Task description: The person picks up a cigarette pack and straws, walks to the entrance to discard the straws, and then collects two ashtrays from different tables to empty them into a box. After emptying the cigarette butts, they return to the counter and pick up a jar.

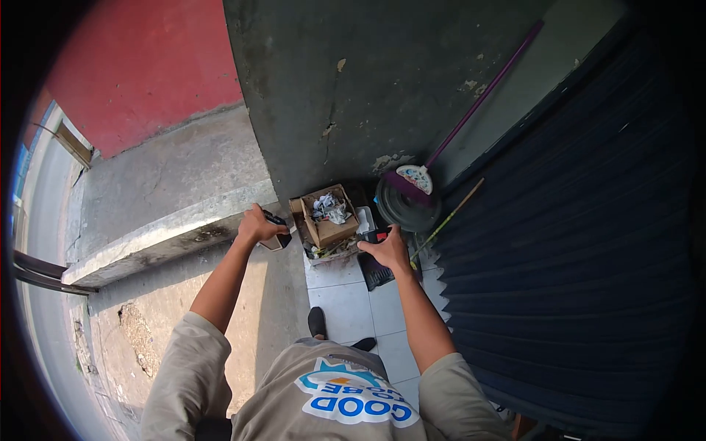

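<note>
The left hand point(256, 225) is gripping a dark boxy object point(275, 241), partly hiding it, left of a cardboard box point(335, 234). Near the box's right side, the right hand point(388, 250) is gripping a red-patched black object point(376, 236) whose outline is blending into a black tray point(376, 279).

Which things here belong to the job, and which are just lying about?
Job, judging by the hands:
dark object in left hand
black item in right hand
probably the cardboard box of crumpled paper between them

Seemingly just about:
purple broom, untouched
yellow-green stick, untouched
</note>
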{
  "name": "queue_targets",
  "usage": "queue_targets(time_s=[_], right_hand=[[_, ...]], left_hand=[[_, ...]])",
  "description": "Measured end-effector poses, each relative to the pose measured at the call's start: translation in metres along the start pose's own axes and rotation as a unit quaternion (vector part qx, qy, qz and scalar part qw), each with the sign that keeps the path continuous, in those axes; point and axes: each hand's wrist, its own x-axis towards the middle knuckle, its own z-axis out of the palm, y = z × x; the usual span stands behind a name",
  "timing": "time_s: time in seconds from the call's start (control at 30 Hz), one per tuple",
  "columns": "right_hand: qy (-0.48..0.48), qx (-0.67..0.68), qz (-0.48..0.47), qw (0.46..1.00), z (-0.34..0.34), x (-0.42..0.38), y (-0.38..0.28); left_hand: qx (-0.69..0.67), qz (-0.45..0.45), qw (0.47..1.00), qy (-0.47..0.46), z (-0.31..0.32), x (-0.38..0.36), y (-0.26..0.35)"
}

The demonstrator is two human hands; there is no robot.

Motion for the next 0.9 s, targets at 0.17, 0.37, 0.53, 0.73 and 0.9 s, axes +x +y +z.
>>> queue_targets(time_s=[0.17,0.37,0.53,0.73,0.9], right_hand=[[0.089,0.055,0.052,0.993,0.012,-0.108,0.146],[0.266,0.095,0.098,0.954,-0.035,-0.295,0.236],[0.438,0.169,0.109,0.876,-0.059,-0.417,0.287],[0.584,0.206,0.144,0.772,-0.086,-0.555,0.311],[0.651,0.207,0.205,0.701,-0.087,-0.646,0.331]], left_hand=[[-0.077,0.168,0.978,-0.096,0.08,-0.03,-0.016],[-0.189,0.459,0.828,-0.262,0.152,-0.174,0.092],[-0.092,0.601,0.687,-0.398,0.227,-0.287,0.185],[-0.146,0.613,0.559,-0.539,0.293,-0.445,0.253],[-0.157,0.606,0.468,-0.623,0.345,-0.545,0.273]])
